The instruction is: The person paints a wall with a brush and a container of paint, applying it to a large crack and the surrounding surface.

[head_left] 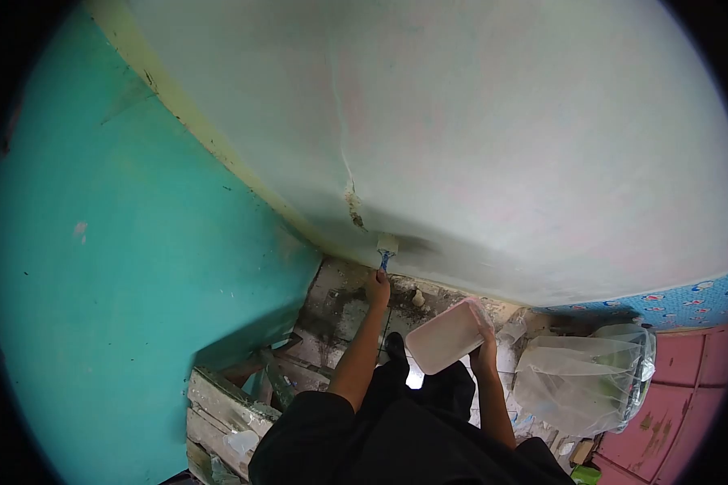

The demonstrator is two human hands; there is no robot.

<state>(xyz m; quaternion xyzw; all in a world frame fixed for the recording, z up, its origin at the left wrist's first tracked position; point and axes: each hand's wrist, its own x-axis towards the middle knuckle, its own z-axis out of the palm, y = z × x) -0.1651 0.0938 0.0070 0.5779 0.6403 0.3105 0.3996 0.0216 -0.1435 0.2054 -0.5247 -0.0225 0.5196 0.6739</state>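
Note:
My left hand [377, 289] is closed round the blue handle of a paint roller [387, 243]. The roller's pale head rests against the whitish wall [493, 145], low down, just below a crack with a broken, brown patch [354, 208]. My right hand [485, 354] grips the right side of a rectangular tray [443, 338], which is tilted and pale pinkish inside. The tray is over the floor, to the right of my left hand and lower in the view.
A turquoise wall [129, 267] stands at the left, with a worn wooden piece [226, 412] at its foot. A plastic-covered container [582, 380] stands at the right beside pink panels [679, 404]. Dirty floor tiles [328, 299] show below the corner.

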